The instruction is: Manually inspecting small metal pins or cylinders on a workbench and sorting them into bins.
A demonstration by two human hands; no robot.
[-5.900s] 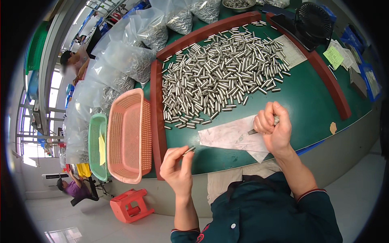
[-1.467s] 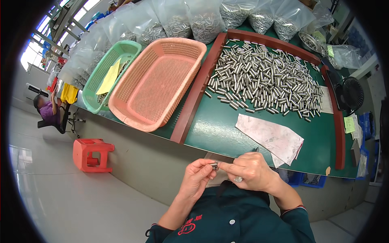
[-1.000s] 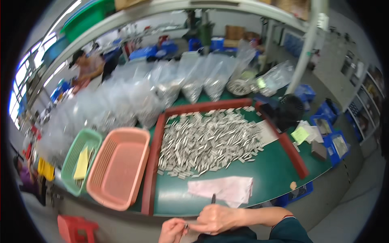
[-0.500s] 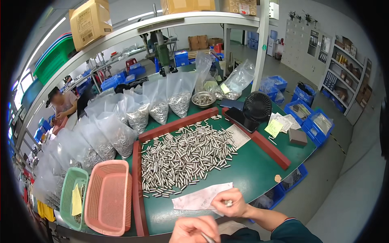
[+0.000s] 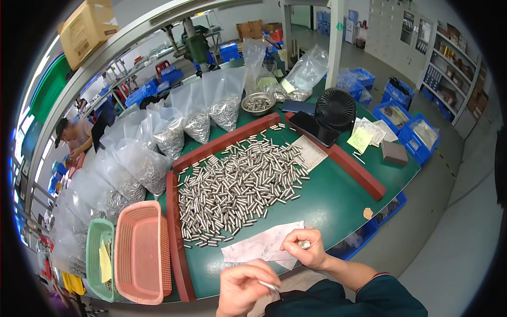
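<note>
Many short silvery metal pins (image 5: 237, 190) lie in a broad pile on the green tabletop (image 5: 330, 211). My left hand (image 5: 243, 288) is low in front of the table, its thumb and fingers pinching one metal pin (image 5: 268, 286). To its right, my right hand (image 5: 309, 251) is closed around one or more metal pins (image 5: 303, 244), whose ends show at the curled fingers. A pale, smudged cloth or paper sheet (image 5: 259, 244) lies between the pile and my hands, with my right hand over its right end.
Dark red bars (image 5: 364, 177) border the pile. A pink basket (image 5: 140, 211) and green basket (image 5: 95, 264) stand at left. Clear bags of pins (image 5: 224, 108) line the back, near a metal bowl (image 5: 259, 103), black fan (image 5: 336, 109) and phone (image 5: 314, 128). Another person (image 5: 74, 137) sits far left.
The view has shifted, so the table sits higher in the picture. My left hand has risen and shows more fully, with the pin at its fingertips. My right hand stays closed by the sheet.
</note>
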